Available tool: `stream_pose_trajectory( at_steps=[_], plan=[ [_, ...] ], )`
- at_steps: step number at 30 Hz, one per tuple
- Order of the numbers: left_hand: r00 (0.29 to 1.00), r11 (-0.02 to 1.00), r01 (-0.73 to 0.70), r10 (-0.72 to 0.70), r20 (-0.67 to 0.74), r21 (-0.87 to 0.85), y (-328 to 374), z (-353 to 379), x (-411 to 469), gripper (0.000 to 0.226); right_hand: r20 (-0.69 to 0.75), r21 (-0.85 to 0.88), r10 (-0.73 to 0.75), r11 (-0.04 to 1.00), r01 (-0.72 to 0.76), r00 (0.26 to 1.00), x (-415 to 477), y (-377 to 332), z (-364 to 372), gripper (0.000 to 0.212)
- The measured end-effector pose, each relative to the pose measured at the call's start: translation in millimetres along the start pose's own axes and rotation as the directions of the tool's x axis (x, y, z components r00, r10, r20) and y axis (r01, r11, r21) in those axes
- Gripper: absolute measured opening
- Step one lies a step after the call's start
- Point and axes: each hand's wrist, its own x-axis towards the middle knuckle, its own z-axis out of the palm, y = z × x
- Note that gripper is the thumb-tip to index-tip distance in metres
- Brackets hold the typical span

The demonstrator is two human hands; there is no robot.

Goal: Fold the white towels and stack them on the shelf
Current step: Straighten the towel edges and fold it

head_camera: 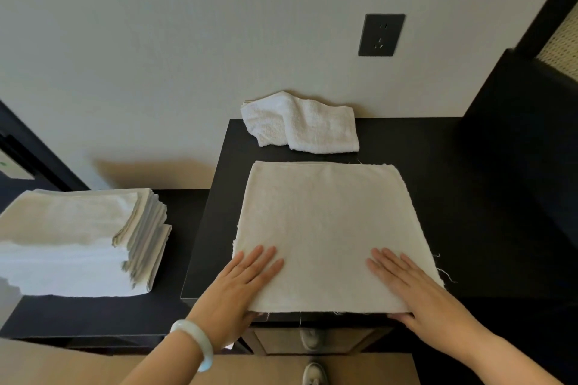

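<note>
Grip flat and wide: left hand (247, 278) and right hand (406, 281) press straight fingers on the lower corners of the white towel (322, 222), spread at frame centre on the dark table (438, 181). Step, apparently: smoothing before a fold; the next move likely calls for lifting the lower hem toward the upper edge. Towel creamy, hems frayed; folded stack (72, 237) at left, crumpled towel (300, 126) above.

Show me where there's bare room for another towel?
Widest: the dark top right of the flat towel, up to the black cabinet. Narrower: the lower shelf between the folded stack and that top. Crowded: the middle under the left hand and right hand, and the crumpled towel behind.
</note>
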Motion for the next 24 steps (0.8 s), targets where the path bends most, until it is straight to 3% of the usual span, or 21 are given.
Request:
stream_pose_trajectory(
  at_steps=[2, 5, 8, 11, 13, 15, 17, 20, 24],
  plan=[
    [1.0, 0.998, -0.026, 0.027, 0.011, -0.065, -0.3, -5.1, -8.3, 0.08, 0.006, 0.138, 0.03, 0.99, -0.03, 1.0, -9.9, 3.2, -7.4, 0.08],
    [0.993, 0.954, 0.021, 0.014, 0.115, -0.298, -5.3, -30.1, -15.1, 0.053, 0.119, 0.4, 0.192, 0.889, -0.224, 0.974, -16.3, 11.2, -41.3, 0.056],
    [0.945, 0.822, 0.176, 0.014, 0.328, -0.542, -21.6, -81.1, -10.0, 0.027, 0.255, 0.553, 0.192, 0.775, -0.306, 0.948, -6.9, 23.8, -84.6, 0.031],
    [0.942, 0.703, 0.216, 0.033, 0.335, -0.677, -48.9, -121.4, 18.5, 0.018, 0.186, 0.689, 0.249, 0.657, -0.307, 0.951, 17.9, 42.4, -114.5, 0.025],
    [0.946, 0.514, 0.318, -0.111, 0.305, -0.797, -64.1, -123.0, 44.9, 0.016, 0.103, 0.757, 0.398, 0.563, -0.332, 0.911, 47.2, 53.5, -111.4, 0.018],
    [0.899, 0.371, 0.413, -0.31, 0.308, -0.832, -71.6, -105.6, 71.5, 0.018, 0.039, 0.795, 0.584, 0.473, -0.379, 0.811, 79.7, 66.8, -91.8, 0.012],
    [0.82, 0.384, 0.507, -0.489, 0.296, -0.772, -68.0, -80.0, 91.8, 0.017, 0.035, 0.791, 0.693, 0.421, -0.443, 0.72, 103.8, 75.5, -67.8, 0.005],
    [0.708, 0.392, 0.541, -0.69, 0.151, -0.744, -59.1, -56.3, 104.6, 0.029, -0.045, 0.759, 0.75, 0.456, -0.466, 0.66, 117.2, 81.9, -45.0, 0.005],
    [0.662, 0.398, 0.477, -0.749, 0.023, -0.784, -50.2, -43.4, 99.3, 0.029, -0.193, 0.7, 0.723, 0.575, -0.423, 0.663, 117.8, 86.1, -42.5, 0.011]
  ],
)
